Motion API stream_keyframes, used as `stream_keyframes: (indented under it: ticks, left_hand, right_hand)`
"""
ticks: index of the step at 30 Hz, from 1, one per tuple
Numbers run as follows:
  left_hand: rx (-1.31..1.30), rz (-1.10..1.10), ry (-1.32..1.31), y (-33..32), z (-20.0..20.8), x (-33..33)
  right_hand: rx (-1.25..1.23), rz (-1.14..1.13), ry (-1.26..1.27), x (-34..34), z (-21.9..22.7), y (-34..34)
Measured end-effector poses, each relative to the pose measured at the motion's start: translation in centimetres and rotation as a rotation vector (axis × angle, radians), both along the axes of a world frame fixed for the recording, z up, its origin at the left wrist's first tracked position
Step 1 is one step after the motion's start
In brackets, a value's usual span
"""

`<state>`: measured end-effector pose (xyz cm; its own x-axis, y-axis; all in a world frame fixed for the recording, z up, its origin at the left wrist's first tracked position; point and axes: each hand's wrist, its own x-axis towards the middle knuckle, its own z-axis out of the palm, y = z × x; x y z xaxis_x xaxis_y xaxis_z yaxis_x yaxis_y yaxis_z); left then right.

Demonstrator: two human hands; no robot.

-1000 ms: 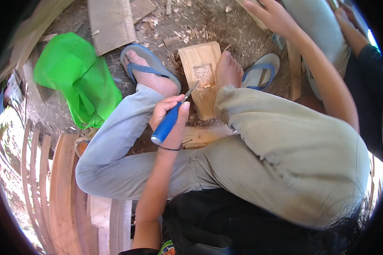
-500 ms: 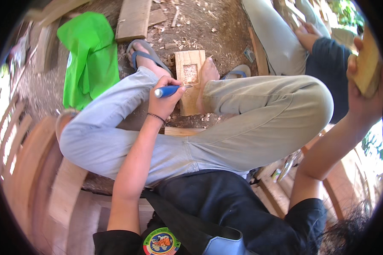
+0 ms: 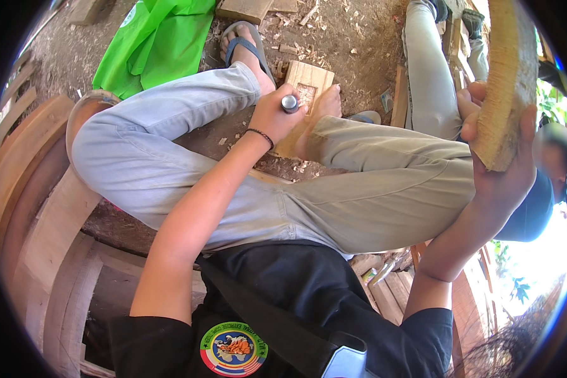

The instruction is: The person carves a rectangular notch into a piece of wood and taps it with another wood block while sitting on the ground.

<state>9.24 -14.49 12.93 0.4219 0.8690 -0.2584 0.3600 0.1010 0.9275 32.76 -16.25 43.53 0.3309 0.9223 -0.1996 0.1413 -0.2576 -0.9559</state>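
Note:
My left hand (image 3: 272, 118) is closed round a chisel (image 3: 289, 104) whose metal-capped end faces up. It is held over a pale wooden board (image 3: 320, 74), and the chisel's blade is hidden beneath the hand. A rectangular recess (image 3: 307, 93) with chips in it is cut into the board. My bare foot (image 3: 326, 106) rests on the board's right side. Raised at the right, my right hand (image 3: 505, 183) grips a thick length of wood (image 3: 507, 82) from below, its fingers wrapped along both sides.
A green bag (image 3: 160, 47) lies on the dirt floor beyond my left leg, near my sandalled foot (image 3: 242, 47). Wood shavings are scattered around the board. Another person's leg (image 3: 429, 75) is close at the right. Curved wooden pieces (image 3: 28, 164) stand at the left.
The length of wood in my right hand has swung inward to the left. My left hand has tipped the chisel upright over the board. The whole view has shifted too.

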Motion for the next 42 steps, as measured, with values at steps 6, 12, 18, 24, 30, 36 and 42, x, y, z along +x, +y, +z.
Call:
stream_keyframes:
  ticks: [6,12,18,24,30,36,42]
  left_hand:
    - [-0.011,0.051,0.007,0.8,-0.4,0.3]
    - [-0.009,0.061,0.010,0.9,-0.5,0.0]
    - [-0.109,0.068,0.047,1.4,-1.3,-0.8]
    - [-0.132,0.015,-0.011,1.6,-1.0,-0.9]
    - [0.033,-0.151,-0.084,1.6,-2.7,-1.3]
    - [-0.079,-0.162,-0.099,2.5,-2.2,-1.4]
    - [-0.044,-0.238,-0.131,2.7,-3.6,-1.4]
  right_hand:
    - [-0.059,0.007,-0.110,-1.4,-0.4,0.7]
    - [-0.200,0.043,-0.108,0.0,0.0,0.7]
    - [-0.236,0.054,-0.011,0.0,0.3,1.1]
    - [-0.370,0.097,-0.046,1.2,1.3,1.2]
    - [-0.392,0.083,0.024,1.6,1.6,1.0]
    - [-0.330,-0.036,-0.005,1.4,1.0,0.9]
    - [-0.132,-0.138,-0.044,0.2,0.0,0.4]
